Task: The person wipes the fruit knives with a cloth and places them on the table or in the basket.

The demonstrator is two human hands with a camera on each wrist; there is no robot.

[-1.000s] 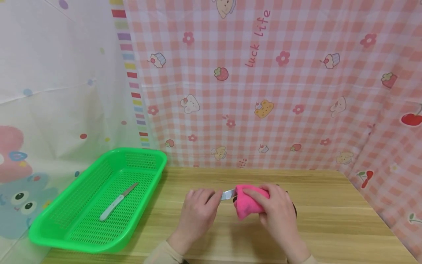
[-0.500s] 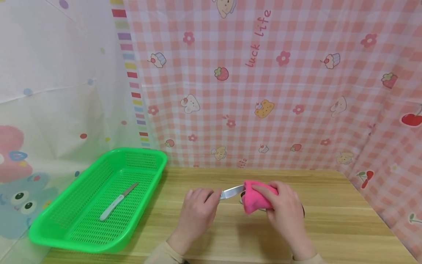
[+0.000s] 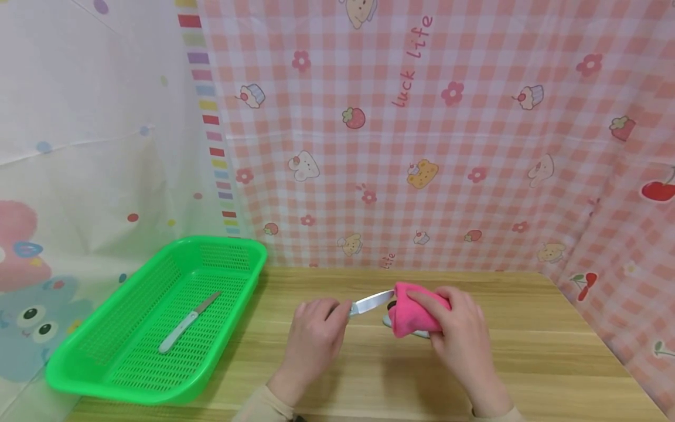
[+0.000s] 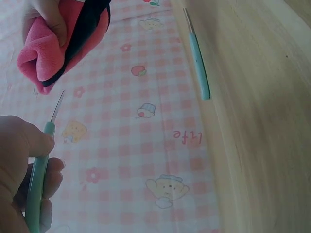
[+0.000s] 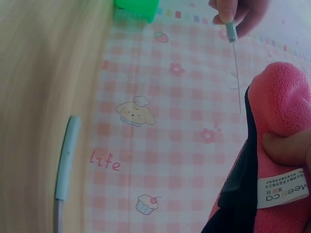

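My left hand (image 3: 315, 334) grips the pale blue-green handle of a knife (image 3: 373, 302), its blade pointing right, towards the cloth. In my right hand (image 3: 464, 334) is a folded pink cloth (image 3: 413, 313) with dark edging; the right wrist view shows its white label (image 5: 283, 188). In the head view the blade tip meets the cloth's left edge, but both wrist views show a gap between them. Below the cloth a second knife (image 4: 199, 65) with a similar handle lies on the table, mostly hidden from the head view by the cloth and right hand.
On the left of the wooden table (image 3: 358, 375) stands a green plastic basket (image 3: 153, 395) with a knife (image 3: 179, 334) lying inside. A pink checked curtain (image 3: 327, 146) hangs behind the table and along its right side.
My right hand has drawn the cloth right and slightly up, off the knife blade, so the blade now shows in full. The left hand has barely moved.
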